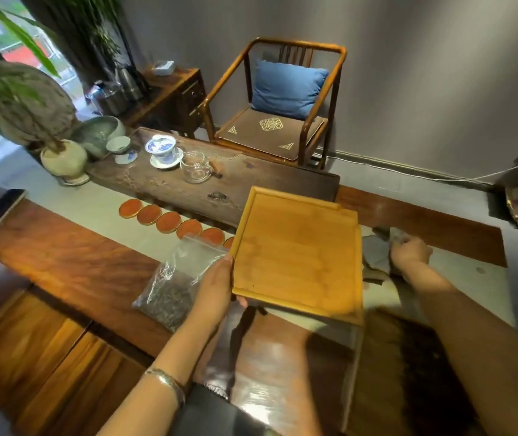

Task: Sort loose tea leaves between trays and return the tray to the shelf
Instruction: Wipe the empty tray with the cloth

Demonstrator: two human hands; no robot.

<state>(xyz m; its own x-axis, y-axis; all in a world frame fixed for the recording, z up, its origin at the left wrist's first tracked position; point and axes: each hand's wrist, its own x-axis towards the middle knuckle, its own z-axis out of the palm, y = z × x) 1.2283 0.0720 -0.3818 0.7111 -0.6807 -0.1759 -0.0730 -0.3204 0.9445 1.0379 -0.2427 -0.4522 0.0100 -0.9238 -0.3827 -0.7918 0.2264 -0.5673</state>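
My left hand [216, 287] grips the left edge of a square bamboo tray [298, 256] and holds it tilted above the table; the tray's inside is bare. A clear zip bag of loose tea leaves [169, 287] lies on the table just left of that hand. My right hand [410, 251] reaches past the tray's right side and rests on a grey cloth [377, 256]; whether it grips the cloth is unclear. A second tray [408, 366] holding dark tea leaves sits at the lower right, blurred and partly under my right arm.
A row of several round orange coasters [169, 221] lies on a pale runner behind the bag. Beyond, a dark wooden tea board [251, 184] carries a blue-and-white gaiwan [164, 151] and a glass pitcher [197, 168]. A wooden chair [282, 105] stands by the wall.
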